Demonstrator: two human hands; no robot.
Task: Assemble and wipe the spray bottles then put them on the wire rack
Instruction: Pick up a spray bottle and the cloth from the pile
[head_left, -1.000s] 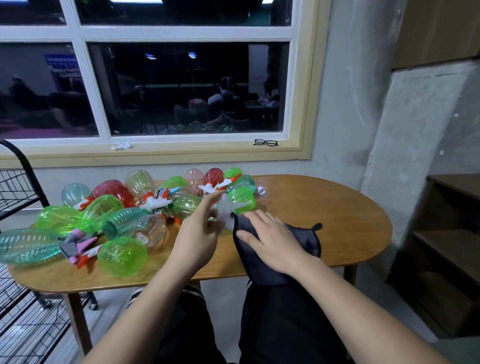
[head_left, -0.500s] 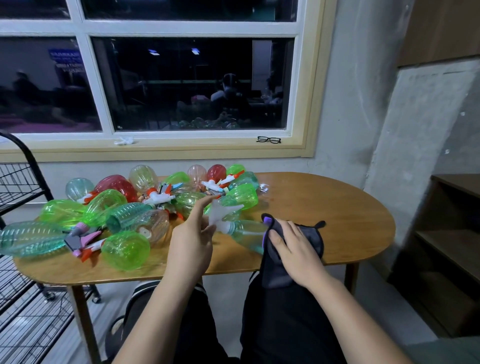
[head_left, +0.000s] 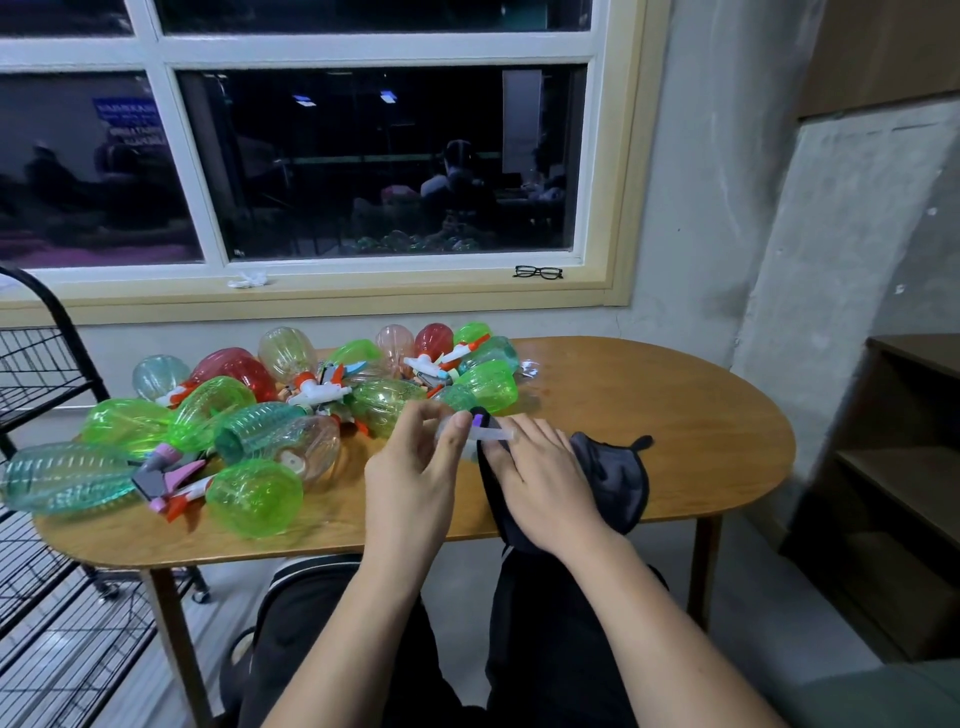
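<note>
My left hand (head_left: 415, 467) pinches the white spray head (head_left: 452, 423) of a clear spray bottle lying on the wooden table (head_left: 649, 395). A small purple and black part (head_left: 480, 418) shows beside my fingertips. The bottle's body is hidden under a dark cloth (head_left: 613, 473). My right hand (head_left: 540, 470) holds that cloth wrapped over the bottle, its fingers reaching up to the neck. A pile of green, red, teal and clear bottles (head_left: 249, 431) with loose spray heads (head_left: 317, 392) covers the table's left half. The black wire rack (head_left: 36, 374) stands at the far left.
The table's right end beyond the cloth is bare wood. A dark wooden shelf unit (head_left: 909, 415) stands at the right wall. Glasses (head_left: 537, 272) lie on the windowsill behind the table. My legs sit under the table's front edge.
My right hand has slid the cloth left along the bottle up to its neck, so the clear body is now covered. My left hand keeps its grip at the spray head.
</note>
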